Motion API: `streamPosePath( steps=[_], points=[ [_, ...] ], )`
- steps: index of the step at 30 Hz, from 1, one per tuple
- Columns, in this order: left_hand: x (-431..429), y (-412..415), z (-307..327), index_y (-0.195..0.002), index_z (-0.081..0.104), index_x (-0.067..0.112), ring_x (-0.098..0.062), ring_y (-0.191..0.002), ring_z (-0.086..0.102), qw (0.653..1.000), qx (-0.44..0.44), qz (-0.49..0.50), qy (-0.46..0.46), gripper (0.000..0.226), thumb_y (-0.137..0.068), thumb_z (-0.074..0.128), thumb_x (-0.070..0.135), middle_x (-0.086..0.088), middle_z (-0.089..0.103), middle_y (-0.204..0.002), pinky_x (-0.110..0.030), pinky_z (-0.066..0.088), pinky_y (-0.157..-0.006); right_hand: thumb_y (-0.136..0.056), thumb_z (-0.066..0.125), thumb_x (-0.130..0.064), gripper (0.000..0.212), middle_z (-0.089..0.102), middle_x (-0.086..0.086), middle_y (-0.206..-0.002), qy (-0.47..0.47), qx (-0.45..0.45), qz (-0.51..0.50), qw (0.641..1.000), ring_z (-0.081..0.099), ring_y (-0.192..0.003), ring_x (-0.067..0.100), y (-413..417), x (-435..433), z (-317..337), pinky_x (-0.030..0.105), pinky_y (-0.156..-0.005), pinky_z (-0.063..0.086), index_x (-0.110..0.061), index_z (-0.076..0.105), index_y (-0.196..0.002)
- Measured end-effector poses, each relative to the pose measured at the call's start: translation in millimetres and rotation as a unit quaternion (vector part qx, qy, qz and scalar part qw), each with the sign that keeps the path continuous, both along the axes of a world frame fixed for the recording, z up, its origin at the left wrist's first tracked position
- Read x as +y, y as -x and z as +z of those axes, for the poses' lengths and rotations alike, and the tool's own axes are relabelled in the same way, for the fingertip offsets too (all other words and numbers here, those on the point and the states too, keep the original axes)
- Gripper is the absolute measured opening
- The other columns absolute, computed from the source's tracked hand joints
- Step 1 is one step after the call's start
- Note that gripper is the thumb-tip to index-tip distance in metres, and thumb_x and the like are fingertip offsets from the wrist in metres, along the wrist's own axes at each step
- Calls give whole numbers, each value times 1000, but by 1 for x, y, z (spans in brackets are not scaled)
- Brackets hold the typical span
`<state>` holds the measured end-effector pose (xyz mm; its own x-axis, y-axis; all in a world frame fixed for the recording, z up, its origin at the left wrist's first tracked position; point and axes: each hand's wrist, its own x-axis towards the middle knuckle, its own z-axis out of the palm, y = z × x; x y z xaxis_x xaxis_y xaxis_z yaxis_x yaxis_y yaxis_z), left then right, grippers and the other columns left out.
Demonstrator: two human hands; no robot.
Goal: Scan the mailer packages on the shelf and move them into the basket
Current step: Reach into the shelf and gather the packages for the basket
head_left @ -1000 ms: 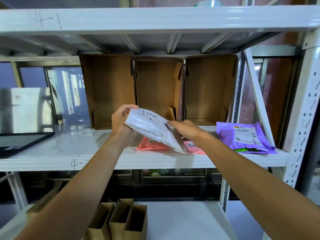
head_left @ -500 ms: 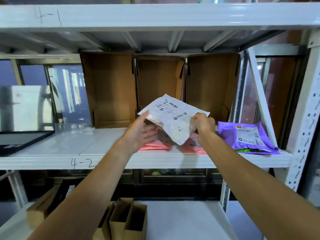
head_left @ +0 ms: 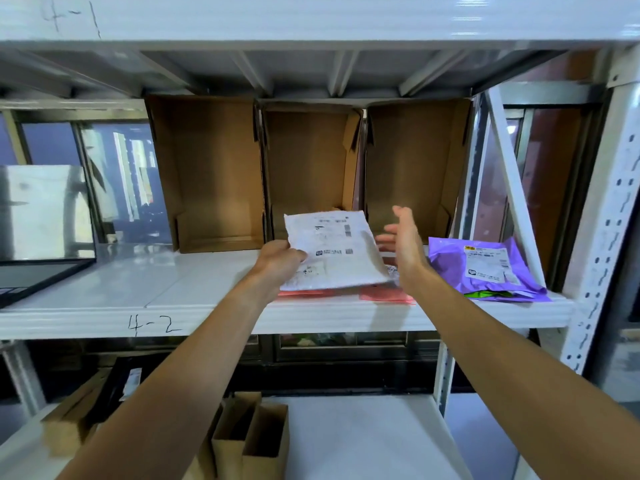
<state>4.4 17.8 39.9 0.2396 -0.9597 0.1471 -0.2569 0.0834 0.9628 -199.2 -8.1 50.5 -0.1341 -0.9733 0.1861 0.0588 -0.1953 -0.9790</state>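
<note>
A white mailer [head_left: 334, 251] with printed labels facing up is held flat just above the shelf [head_left: 194, 299]. My left hand [head_left: 280, 259] grips its left edge, thumb on top. My right hand [head_left: 403, 242] hovers beside the mailer's right edge with fingers spread, holding nothing. Under the white mailer lie two pink mailers [head_left: 386, 294], mostly hidden. A purple mailer [head_left: 485, 271] with a white label lies at the shelf's right end, on top of something green. No basket or scanner is in view.
Three open cardboard boxes [head_left: 211, 174] stand on their sides at the back of the shelf, marked "4-2". An upper shelf beam [head_left: 311, 19] runs overhead. Small brown cardboard boxes [head_left: 252, 441] sit on the lower shelf. A white upright post [head_left: 602, 244] stands at right.
My right hand has let go of the white mailer and opened beside it. The left hand now holds the mailer alone, and it has turned flat with its label up.
</note>
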Motion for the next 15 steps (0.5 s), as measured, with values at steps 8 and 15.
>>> streamPosePath(
  steps=[8, 15],
  points=[
    [-6, 19, -14, -155, 29, 22, -33, -141, 33, 887, -460, 22, 43, 67, -94, 57, 27, -9, 31, -154, -44, 34, -114, -92, 34, -75, 74, 17, -2, -165, 56, 517, 33, 854, 24, -149, 28, 7, -17, -20, 54, -118, 23, -37, 24, -154],
    [-28, 28, -20, -128, 67, 26, -27, -125, 54, 832, -546, -56, 79, 38, -99, 43, 23, -1, 63, -135, -40, 42, -107, -104, 20, -51, 57, 35, 9, -155, 106, 663, 65, 739, 33, -141, 27, -9, -16, -39, 45, -115, 29, -17, 34, -149]
  ],
)
